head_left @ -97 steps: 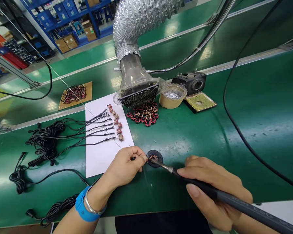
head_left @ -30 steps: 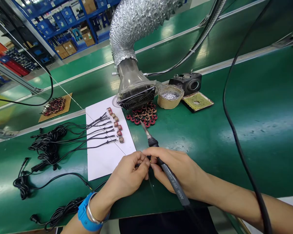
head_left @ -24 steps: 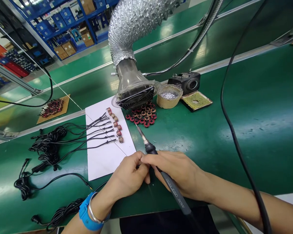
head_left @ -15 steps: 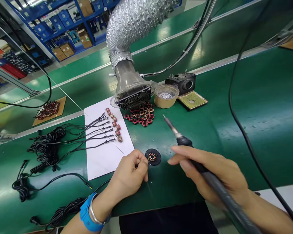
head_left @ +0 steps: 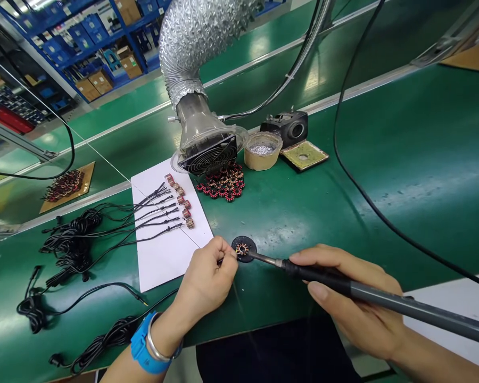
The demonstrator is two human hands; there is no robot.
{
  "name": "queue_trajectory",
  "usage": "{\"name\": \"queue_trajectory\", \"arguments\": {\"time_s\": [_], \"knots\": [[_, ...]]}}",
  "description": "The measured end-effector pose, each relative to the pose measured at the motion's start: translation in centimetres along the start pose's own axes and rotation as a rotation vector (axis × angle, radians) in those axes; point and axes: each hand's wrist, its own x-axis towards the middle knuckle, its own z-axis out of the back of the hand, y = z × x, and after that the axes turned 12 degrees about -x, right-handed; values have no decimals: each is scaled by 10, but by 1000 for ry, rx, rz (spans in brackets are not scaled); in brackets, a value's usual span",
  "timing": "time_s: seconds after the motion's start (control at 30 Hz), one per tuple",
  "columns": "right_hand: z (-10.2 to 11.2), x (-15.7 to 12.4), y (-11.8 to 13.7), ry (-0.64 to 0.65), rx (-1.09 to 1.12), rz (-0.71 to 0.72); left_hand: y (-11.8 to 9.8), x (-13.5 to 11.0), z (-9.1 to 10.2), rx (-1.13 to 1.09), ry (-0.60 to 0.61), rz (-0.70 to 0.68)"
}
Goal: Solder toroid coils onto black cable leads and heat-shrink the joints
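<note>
My right hand (head_left: 355,303) grips a soldering iron (head_left: 383,295), its tip pointing left at a small copper-wound stator (head_left: 242,249). The tip reaches the right side of the round black holder (head_left: 250,241) under the stator; exact contact is too small to tell. My left hand (head_left: 209,276) is pinched closed at the holder's left edge. A black cable (head_left: 165,301) runs behind this hand, and its end appears held between the fingertips, mostly hidden. White paper (head_left: 159,274) beside the left hand carries cable ends and a row of wound coils (head_left: 184,204).
A fume extractor (head_left: 209,154) hangs over a pile of red-wound stators (head_left: 225,186). Behind are a solder-filled pot (head_left: 262,157), a black iron stand (head_left: 289,127) and a yellow sponge tray (head_left: 305,155). Coiled black cables (head_left: 74,239) lie at left. The iron's cord (head_left: 359,186) arcs across the right.
My right hand has turned the soldering iron flatter and brought its tip left and down to the holder. The left hand keeps its pinch by the stator. The whole view has shifted slightly.
</note>
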Motion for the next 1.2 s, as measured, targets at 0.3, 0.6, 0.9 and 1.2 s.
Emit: {"name": "queue_trajectory", "arguments": {"time_s": [0.3,0.6,0.9,1.2], "knots": [[-3,-1,-1,33,39,20,0,-3,1,34,5,-5],[-3,3,2,38,38,117,0,-2,0,43,10,-18],[1,4,7,19,0,186,-4,-3,0,77,9,1],[3,9,12,8,11,178,-4,-2,0,75,1,-11]]}}
